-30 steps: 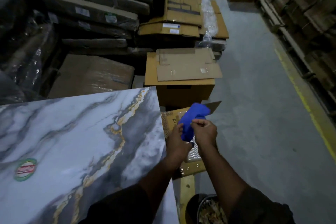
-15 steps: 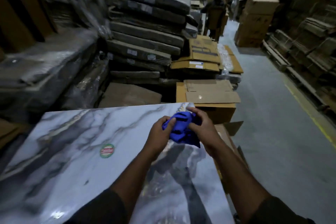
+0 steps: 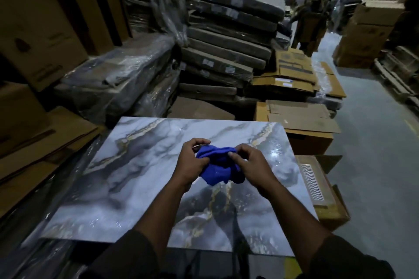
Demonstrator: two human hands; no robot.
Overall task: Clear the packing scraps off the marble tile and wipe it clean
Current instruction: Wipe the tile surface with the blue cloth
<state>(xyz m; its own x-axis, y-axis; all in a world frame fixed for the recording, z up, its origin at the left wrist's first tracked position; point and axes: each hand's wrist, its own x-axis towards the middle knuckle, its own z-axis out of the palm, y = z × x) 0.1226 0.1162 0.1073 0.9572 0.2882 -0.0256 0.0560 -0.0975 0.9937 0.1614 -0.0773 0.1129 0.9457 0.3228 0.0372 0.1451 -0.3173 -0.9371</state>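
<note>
Head view.
- Marble tile (image 3: 136,176): lies flat, glossy, centre frame; no scraps visible on surface.
- Blue cloth (image 3: 218,166): bunched, held above tile middle, not touching it.
- Left hand (image 3: 192,165): fingers clenched on cloth's left end.
- Right hand (image 3: 251,169): fingers pinching cloth's right end.
- Open cardboard box (image 3: 317,188): just beside tile's right edge.
- Risk: wadded cloth likely smears or misses corners; dim light may hide streaks; hard push toward edge could shift tile.

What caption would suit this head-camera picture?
Both hands, left and right, bunch a blue cloth above the marble tile.
</note>
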